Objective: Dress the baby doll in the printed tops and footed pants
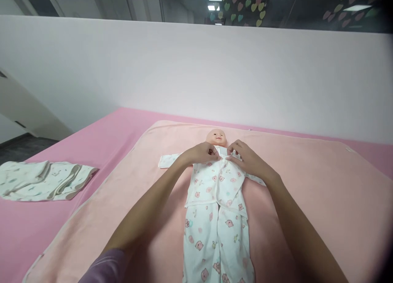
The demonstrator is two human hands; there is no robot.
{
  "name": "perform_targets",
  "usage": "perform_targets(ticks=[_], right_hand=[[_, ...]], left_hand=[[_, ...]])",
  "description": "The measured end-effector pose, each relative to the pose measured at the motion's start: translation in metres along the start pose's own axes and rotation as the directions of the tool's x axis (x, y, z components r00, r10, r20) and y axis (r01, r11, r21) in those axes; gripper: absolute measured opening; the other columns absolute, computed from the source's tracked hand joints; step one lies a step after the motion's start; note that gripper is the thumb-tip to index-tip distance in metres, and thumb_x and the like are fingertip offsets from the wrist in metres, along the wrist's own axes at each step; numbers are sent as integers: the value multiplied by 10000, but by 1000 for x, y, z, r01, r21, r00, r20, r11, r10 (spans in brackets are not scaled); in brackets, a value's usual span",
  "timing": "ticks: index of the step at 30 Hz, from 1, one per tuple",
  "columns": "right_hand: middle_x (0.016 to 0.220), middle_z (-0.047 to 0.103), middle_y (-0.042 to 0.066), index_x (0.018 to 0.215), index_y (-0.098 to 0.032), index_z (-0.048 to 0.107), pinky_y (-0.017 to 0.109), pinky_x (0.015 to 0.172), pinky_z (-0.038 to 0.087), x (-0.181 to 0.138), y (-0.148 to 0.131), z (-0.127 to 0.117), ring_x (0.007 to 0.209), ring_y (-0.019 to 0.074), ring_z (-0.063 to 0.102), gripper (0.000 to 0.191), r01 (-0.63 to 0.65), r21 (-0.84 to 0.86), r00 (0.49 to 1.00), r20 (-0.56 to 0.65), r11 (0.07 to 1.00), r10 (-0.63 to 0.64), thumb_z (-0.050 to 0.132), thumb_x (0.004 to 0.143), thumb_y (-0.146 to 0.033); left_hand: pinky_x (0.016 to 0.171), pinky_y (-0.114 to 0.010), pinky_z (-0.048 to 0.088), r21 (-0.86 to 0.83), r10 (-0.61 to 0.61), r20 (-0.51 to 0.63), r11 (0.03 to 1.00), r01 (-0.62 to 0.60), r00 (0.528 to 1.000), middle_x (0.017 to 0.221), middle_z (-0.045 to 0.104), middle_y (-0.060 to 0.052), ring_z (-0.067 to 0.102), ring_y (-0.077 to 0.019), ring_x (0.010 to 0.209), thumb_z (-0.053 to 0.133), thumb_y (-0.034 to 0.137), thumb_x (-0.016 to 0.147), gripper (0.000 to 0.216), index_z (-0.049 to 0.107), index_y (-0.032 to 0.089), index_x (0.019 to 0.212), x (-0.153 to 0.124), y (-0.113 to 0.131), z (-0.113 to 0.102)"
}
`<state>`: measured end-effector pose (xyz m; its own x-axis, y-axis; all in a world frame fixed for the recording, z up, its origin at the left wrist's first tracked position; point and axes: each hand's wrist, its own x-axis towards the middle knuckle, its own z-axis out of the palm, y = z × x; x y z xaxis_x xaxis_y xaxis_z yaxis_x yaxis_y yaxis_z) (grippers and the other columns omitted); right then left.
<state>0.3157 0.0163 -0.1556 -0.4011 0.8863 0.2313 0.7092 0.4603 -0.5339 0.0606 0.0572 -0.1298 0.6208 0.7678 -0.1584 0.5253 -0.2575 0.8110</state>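
Note:
A baby doll [217,136] lies on its back, dressed in a white baby shirt [211,186] and matching trousers [216,246] printed with small pink animals. At the doll's neck, my left hand [204,152] pinches the left side of the shirt's front opening. Close beside it, my right hand [242,157] grips the opposite edge at the collar with thumb and fingers. The fingertips almost meet over the top of the opening; any fastener between them is too small to make out. One sleeve [169,161] stretches out flat to the left, the other shows under my right wrist.
The doll lies on a peach blanket [322,184] spread over a pink padded surface [119,125]. Folded white patterned cloth [46,180] with brown trim rests at the left. A white wall [215,74] rises behind, with dark glass bearing heart stickers above it.

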Motion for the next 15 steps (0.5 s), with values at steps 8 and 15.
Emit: perform_targets(ticks=[8, 15], right_hand=[[1139, 732, 47, 1131, -252, 626, 333, 828, 532, 9, 1, 23, 987, 200, 672, 228, -60, 279, 990, -110, 958, 94, 645, 1008, -443], [1140, 768, 36, 1003, -261, 738, 370, 872, 578, -3, -9, 11, 938, 202, 709, 190, -116, 302, 989, -48, 946, 137, 705, 964, -444]], left_hand=[[574, -286, 317, -120, 1, 20, 993, 2, 1000, 721, 521, 0, 437, -114, 618, 665, 353, 840, 182, 652, 182, 778, 8, -7, 4], [571, -288, 322, -101, 8, 19, 995, -6, 1000, 734, 563, -15, 452, -124, 628, 682, 426, 865, 255, 710, 177, 819, 11, -14, 2]])
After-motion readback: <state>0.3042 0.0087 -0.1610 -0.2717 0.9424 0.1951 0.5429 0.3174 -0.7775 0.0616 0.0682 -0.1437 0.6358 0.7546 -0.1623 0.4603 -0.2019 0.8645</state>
